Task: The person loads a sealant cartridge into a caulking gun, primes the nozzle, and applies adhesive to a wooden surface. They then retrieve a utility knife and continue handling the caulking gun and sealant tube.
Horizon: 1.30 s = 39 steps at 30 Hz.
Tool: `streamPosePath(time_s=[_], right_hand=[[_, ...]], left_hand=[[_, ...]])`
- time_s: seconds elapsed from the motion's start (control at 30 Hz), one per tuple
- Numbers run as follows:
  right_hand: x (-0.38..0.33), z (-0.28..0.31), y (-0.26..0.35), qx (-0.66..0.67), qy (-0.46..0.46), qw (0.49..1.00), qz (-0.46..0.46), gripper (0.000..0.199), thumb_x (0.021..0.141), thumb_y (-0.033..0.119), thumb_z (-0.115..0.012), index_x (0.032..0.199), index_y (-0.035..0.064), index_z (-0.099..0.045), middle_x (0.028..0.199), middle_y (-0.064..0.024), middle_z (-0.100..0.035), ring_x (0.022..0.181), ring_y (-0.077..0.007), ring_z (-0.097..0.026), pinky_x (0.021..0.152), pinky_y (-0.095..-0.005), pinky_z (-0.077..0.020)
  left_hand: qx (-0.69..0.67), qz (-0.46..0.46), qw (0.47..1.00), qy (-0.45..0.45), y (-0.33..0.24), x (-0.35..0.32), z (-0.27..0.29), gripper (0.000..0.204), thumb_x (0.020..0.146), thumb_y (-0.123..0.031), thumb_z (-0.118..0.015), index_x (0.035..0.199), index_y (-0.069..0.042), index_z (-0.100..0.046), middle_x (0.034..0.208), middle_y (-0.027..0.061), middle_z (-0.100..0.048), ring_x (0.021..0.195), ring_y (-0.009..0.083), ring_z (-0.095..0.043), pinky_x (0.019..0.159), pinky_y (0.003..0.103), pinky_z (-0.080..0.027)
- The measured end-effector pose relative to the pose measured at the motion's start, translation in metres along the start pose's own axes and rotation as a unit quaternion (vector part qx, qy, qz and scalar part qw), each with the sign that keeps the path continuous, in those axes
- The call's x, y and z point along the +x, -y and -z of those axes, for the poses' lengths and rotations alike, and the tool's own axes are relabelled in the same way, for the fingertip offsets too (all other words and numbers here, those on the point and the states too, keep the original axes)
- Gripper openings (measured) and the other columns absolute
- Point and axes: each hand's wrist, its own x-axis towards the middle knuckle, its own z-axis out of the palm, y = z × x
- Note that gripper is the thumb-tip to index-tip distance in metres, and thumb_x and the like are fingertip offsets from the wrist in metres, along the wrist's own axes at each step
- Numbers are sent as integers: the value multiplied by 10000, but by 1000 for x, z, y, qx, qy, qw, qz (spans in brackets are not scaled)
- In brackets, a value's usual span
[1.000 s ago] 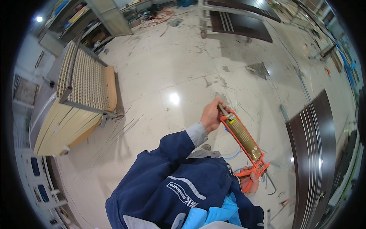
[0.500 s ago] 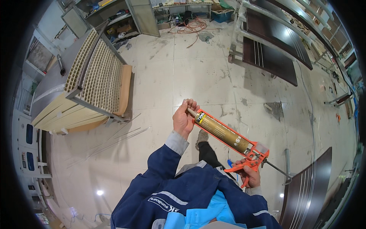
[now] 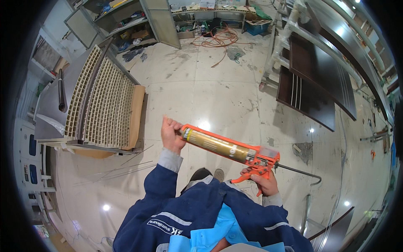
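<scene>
An orange caulking gun lies slantwise across the space before me, loaded with a gold sealant cartridge. My right hand is wrapped round its handle near the trigger. At the other end, my left hand is closed about the cartridge's nozzle, which its fingers hide. A hooked metal plunger rod sticks out behind the gun to the right.
On the left stands a stack of hollow-core door panels. Dark brown panels lean on a rack at the right. Thin strips lie on the tiled floor; an orange hose is coiled farther off, before a workbench.
Both hands and the caulking gun have shifted left, and the gun lies flatter. My left hand now covers the nozzle more. The surroundings have shifted in view, and both my feet now show.
</scene>
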Motion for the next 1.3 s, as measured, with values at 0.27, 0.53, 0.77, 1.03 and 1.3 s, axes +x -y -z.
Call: streamPosePath(time_s=[0.27, 0.53, 0.77, 1.03, 1.3], right_hand=[[222, -39, 53, -88, 123, 988, -35, 555, 886, 146, -735, 1362, -30, -508, 1168, -171, -695, 1126, -283, -672, 1013, -419, -522], [427, -50, 116, -61, 116, 991, -37, 448, 908, 100, -670, 1292, -75, -518, 1172, -196, -670, 1121, -331, -666, 1034, -452, -509], [562, -22, 172, -28, 27, 997, -63, 459, 899, 92, -675, 1284, -99, -516, 1153, -219, -668, 1125, -352, -664, 1029, -458, -511], [771, 29, 227, -176, -13, 984, -3, 375, 924, 160, -699, 1243, -14, -605, 1117, -113, -701, 1055, -207, -664, 959, -366, -522], [969, 69, 330, -225, -54, 971, 54, 218, 972, 92, -631, 1152, -31, -635, 1001, -94, -705, 898, -199, -691, 835, -341, -560]], left_hand=[[-32, -89, 990, -105, -76, 129, 13, 264, 1093, -266, -456, 918, -80, -521, 807, 0, -528, 744, 131, -540, 776, 303, -523], [36, -158, 984, -67, -106, 352, -38, 146, 1042, -181, -569, 1089, -54, -622, 977, 15, -657, 821, 96, -601, 858, 323, -534], [56, -132, 983, -118, -124, 538, -86, 325, 977, -57, -614, 1294, -26, -548, 906, 3, -610, 743, 93, -562, 826, 318, -537], [83, -109, 979, -148, -117, 740, -89, 597, 1000, -41, -545, 1552, -39, -318, 786, -14, -457, 607, 68, -397, 601, 235, -460], [186, -83, 938, -281, -44, 873, -178, 152, 999, -222, -653, 982, -88, -583, 758, -54, -588, 573, 53, -485, 773, 258, -551]])
